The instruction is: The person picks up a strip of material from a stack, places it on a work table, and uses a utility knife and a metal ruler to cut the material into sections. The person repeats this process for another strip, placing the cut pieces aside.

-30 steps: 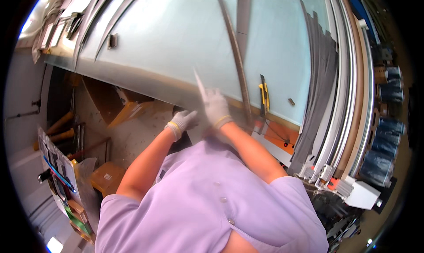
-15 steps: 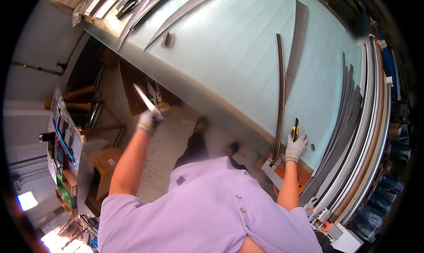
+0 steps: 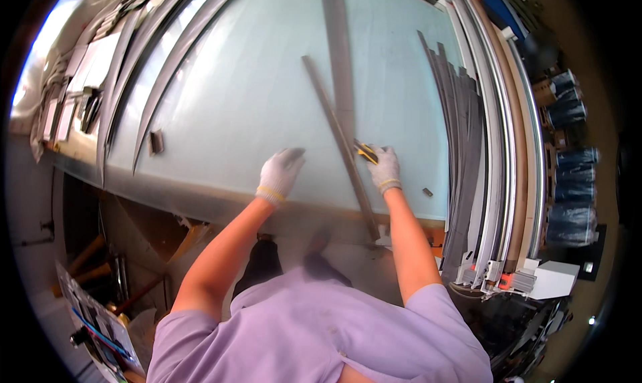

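Note:
My right hand (image 3: 386, 168), in a pale knit glove, is closed around a black and yellow utility knife (image 3: 366, 152) above the glass-like tabletop. Just left of it a long narrow dark bar (image 3: 338, 129) lies slantwise, its near end reaching over the front edge. Under that bar's middle runs a wider grey strip (image 3: 339, 42), stretching away to the far side. My left hand (image 3: 279, 174), gloved too with darkened fingertips, is over the table near the front edge. Its fingers look extended and nothing shows in them, though they are slightly blurred.
Curved grey strips (image 3: 180, 62) lie at the table's left, near a small bent grey piece (image 3: 156, 142). More grey strips (image 3: 461, 129) are bunched at the right beside long rails (image 3: 498, 115). A tiny dark scrap (image 3: 427, 192) sits right of my right hand. A brown carton (image 3: 157, 226) stands below.
My left hand has come from above the floor carton to the table, and the white strip it held is gone from it. My right hand still grips the knife. The view has turned.

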`<state>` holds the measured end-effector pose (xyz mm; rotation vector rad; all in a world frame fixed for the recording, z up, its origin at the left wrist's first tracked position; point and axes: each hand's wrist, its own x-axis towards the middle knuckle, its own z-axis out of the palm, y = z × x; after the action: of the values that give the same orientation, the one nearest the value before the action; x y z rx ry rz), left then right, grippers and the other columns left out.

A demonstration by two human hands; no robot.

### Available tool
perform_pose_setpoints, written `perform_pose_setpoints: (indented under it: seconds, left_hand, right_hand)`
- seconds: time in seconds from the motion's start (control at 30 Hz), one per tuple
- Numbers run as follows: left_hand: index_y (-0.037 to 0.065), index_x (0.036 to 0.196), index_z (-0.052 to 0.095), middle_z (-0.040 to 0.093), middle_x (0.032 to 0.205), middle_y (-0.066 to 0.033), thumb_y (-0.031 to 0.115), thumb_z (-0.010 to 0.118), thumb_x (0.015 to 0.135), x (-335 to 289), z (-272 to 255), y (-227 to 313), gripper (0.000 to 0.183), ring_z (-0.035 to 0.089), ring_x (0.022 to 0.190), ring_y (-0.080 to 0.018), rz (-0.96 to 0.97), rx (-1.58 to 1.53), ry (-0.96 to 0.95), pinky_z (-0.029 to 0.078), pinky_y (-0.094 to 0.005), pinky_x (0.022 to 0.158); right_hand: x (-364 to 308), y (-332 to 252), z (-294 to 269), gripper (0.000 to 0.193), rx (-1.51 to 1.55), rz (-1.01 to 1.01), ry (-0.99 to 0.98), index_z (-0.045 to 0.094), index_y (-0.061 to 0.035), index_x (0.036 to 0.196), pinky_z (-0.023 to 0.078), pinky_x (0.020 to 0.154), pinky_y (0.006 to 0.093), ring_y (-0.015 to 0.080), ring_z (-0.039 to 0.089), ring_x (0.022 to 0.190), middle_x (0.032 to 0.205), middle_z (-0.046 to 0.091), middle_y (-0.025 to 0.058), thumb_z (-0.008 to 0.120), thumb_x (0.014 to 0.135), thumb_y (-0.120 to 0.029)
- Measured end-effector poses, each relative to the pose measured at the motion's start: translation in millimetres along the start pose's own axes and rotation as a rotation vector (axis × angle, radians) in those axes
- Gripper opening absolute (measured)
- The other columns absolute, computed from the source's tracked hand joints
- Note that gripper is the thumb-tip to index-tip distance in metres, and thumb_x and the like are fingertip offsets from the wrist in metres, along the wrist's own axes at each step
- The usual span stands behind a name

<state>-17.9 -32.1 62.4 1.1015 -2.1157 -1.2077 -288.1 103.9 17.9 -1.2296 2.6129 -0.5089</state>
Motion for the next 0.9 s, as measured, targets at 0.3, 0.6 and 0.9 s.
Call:
perform_pose_setpoints:
  seconds: [0.3,0.6,0.9]
  left_hand:
    - [0.014,0.138,0.052,0.044,0.149,-0.0067,0.040,0.066,0.090,122.8,50.2,-6.1,0.057,0.034,0.143,-0.0333,0.521,0.788,-0.369,0.031,-0.0495,0.115]
    - [0.010,0.107,0.065,0.055,0.130,-0.0120,0.034,0.075,0.078,96.8,40.2,-32.1,0.039,0.047,0.130,-0.0354,0.400,0.662,-0.124,0.044,-0.0506,0.100]
    - [0.011,0.109,0.064,0.056,0.128,-0.0129,0.034,0.083,0.069,48.7,31.1,-34.0,0.049,0.046,0.128,-0.0391,0.351,0.682,-0.114,0.043,-0.0525,0.099]
  right_hand:
    - [25.6,0.5,8.8,0.049,0.041,-0.056,-0.040,0.067,-0.0171,0.124,0.048,0.097,0.0439,0.0358,0.056,0.109,0.113,0.058,0.0160,0.073,0.075,-0.015]
    - [26.6,-19.7,3.0,0.049,0.018,-0.029,-0.010,0.065,-0.0142,0.125,0.048,0.097,0.0443,0.0363,0.054,0.108,0.114,0.057,0.0149,0.071,0.077,-0.011]
    - [22.3,-25.3,9.8,0.049,-0.003,0.016,0.023,0.062,-0.0112,0.127,0.049,0.096,0.0451,0.0378,0.054,0.109,0.115,0.057,0.0174,0.072,0.078,-0.012]
